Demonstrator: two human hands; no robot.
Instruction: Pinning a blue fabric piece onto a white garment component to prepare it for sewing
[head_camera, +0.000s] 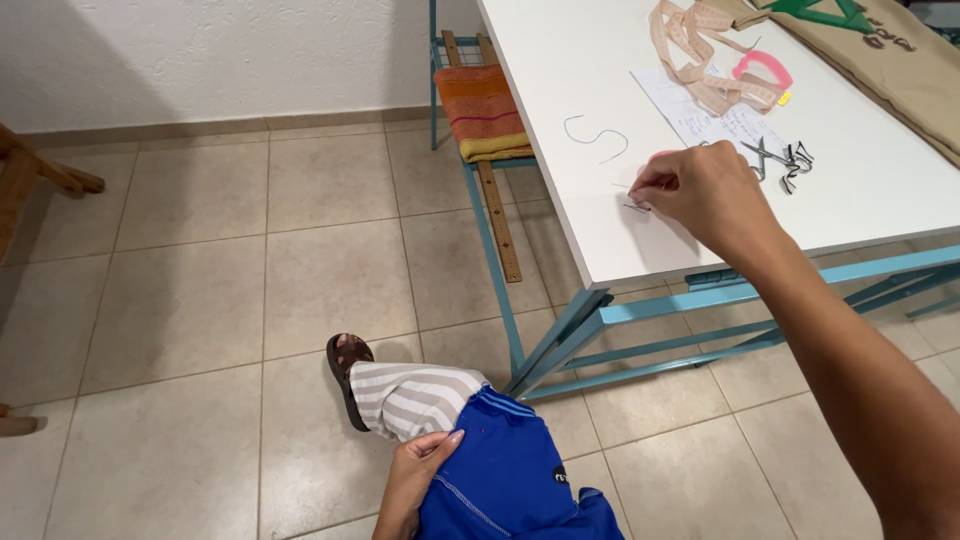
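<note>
My right hand (700, 190) reaches over the white table (600, 240) with its fingertips pinched on a small thin needle-like thing (637, 205) lying near the table's front edge. A loose piece of dark thread (598, 135) curls on the table just beyond it. My left hand (415, 480) rests low at my lap, gripping a blue garment (500, 480) with light stitching. It lies over my striped trouser leg (410, 398), and my sandalled foot (347, 365) stands on the tiled floor.
Small scissors (775, 160), a sheet of paper (715, 115), a beige measuring tape (700, 50), a pink curved thing (765, 65) and tan fabric (900, 60) lie on the table. An orange striped cloth (483, 110) and a wooden ruler (497, 215) sit on a blue frame beside it.
</note>
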